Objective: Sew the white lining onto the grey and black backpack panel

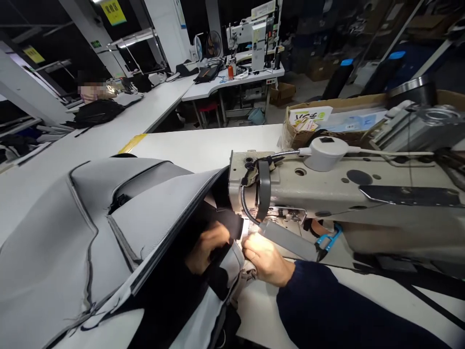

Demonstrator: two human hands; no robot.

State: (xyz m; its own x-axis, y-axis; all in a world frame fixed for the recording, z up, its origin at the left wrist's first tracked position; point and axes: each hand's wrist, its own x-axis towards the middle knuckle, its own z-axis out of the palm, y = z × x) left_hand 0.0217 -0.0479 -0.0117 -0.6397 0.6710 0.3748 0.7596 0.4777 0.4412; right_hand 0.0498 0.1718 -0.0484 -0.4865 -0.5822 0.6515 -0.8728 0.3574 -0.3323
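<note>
A large grey leather-like cover (156,198) with stitched seams and a dark inside spreads over the left of the table and up to the sewing machine (290,182). Under its raised edge, my left hand (209,245) is closed with curled fingers on the dark fabric, partly in shadow. Close to the needle area, my right hand (267,257) pinches the cover's grey edge, fingers bent and lit by the machine's lamp (286,237). The needle itself is hidden behind the lamp and the machine head. Blue-handled thread snips (329,240) lie under the machine arm.
Behind the machine stands a cardboard box (290,133) with papers and packets. A white lamp base (325,152) sits on the machine arm. Farther back are another sewing machine (257,41) on a white table and a person (94,92) at the left.
</note>
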